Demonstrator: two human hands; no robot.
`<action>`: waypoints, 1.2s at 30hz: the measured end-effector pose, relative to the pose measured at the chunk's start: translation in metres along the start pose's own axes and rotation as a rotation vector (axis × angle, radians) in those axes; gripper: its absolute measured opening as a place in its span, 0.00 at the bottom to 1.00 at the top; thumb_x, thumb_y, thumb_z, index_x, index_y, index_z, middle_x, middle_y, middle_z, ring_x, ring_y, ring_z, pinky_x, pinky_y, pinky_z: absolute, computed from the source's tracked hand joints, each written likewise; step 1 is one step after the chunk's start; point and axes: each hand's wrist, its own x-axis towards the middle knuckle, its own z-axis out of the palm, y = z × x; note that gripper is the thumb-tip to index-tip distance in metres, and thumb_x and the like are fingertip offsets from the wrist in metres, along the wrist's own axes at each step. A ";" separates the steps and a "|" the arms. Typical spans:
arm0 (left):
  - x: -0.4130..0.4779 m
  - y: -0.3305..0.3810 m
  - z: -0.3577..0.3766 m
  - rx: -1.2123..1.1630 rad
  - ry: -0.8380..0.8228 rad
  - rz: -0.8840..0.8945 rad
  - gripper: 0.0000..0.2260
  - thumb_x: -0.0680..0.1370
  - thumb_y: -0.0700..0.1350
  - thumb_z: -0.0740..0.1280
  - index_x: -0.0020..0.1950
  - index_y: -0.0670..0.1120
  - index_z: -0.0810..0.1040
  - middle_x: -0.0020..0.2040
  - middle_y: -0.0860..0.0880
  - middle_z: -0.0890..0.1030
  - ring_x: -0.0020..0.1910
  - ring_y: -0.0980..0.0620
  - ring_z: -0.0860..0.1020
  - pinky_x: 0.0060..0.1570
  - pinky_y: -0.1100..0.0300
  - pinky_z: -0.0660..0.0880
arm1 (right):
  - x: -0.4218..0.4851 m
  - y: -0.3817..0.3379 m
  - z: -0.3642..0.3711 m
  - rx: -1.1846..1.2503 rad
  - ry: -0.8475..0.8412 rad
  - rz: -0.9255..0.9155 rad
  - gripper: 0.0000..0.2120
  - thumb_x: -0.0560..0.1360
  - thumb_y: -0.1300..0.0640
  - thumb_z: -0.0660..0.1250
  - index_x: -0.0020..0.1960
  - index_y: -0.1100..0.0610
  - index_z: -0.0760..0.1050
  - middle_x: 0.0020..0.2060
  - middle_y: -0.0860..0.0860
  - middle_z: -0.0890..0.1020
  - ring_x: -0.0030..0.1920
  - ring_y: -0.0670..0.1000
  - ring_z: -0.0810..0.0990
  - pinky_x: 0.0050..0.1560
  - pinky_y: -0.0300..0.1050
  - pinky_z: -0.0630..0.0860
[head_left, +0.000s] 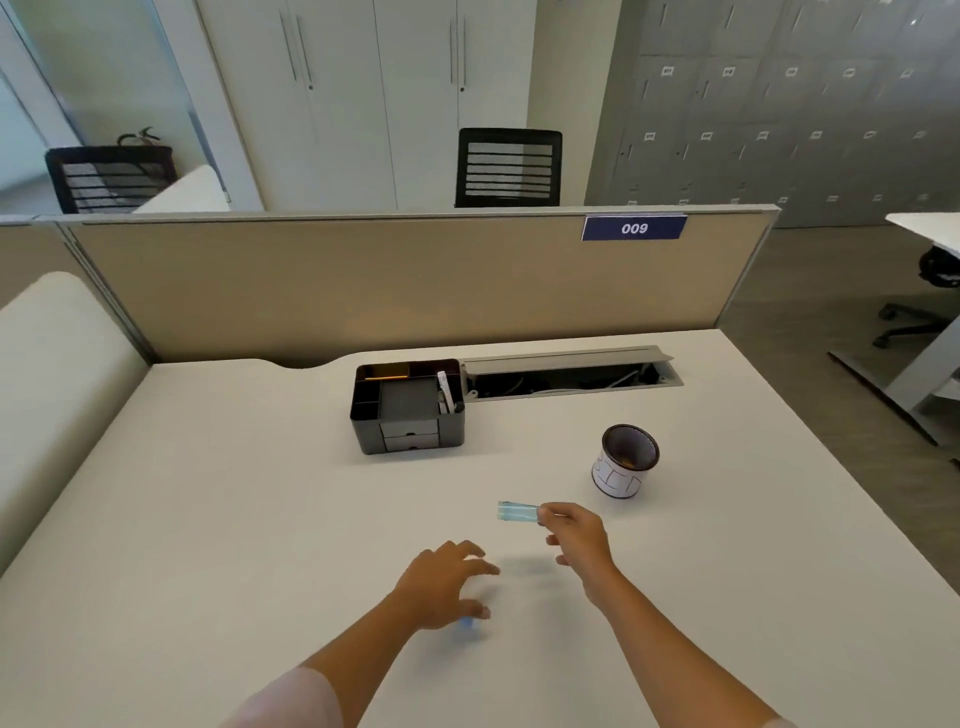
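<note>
My right hand (576, 538) pinches a small clear blue strip (517, 512) by one end and holds it just above the white desk (208, 519). My left hand (444, 582) hovers low over the desk with fingers spread; a small blue object (467, 622) lies under its thumb, too blurred to identify. A black desk organiser (408, 408) with compartments, a small drawer, a pencil and pens stands further back. A white cup with a dark inside (626, 462) stands to the right of my right hand.
An open cable trough (571, 374) is set into the desk behind the organiser. A beige partition (389, 280) with a "009" sign (634, 228) closes the far edge. Black chairs, cabinets and lockers stand beyond; the desk's right edge drops to the floor.
</note>
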 end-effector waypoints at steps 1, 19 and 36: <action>-0.006 0.001 0.005 0.029 -0.019 0.026 0.25 0.74 0.60 0.69 0.70 0.61 0.70 0.73 0.54 0.68 0.68 0.51 0.69 0.62 0.54 0.67 | -0.004 0.003 0.006 0.000 -0.016 0.014 0.05 0.75 0.53 0.69 0.49 0.52 0.81 0.46 0.52 0.85 0.38 0.49 0.80 0.35 0.43 0.75; -0.038 -0.009 -0.010 -1.004 0.666 -0.342 0.16 0.77 0.39 0.70 0.64 0.48 0.76 0.54 0.53 0.79 0.49 0.53 0.79 0.46 0.72 0.74 | -0.041 -0.008 0.043 0.015 -0.133 0.005 0.06 0.76 0.53 0.68 0.51 0.52 0.81 0.49 0.51 0.85 0.40 0.49 0.80 0.38 0.42 0.74; -0.048 0.005 -0.043 -1.761 0.673 -0.440 0.17 0.77 0.48 0.70 0.58 0.37 0.77 0.55 0.44 0.84 0.55 0.46 0.82 0.59 0.51 0.76 | -0.058 -0.018 0.074 0.075 -0.162 -0.025 0.05 0.77 0.51 0.67 0.51 0.50 0.80 0.46 0.48 0.86 0.39 0.49 0.83 0.40 0.43 0.75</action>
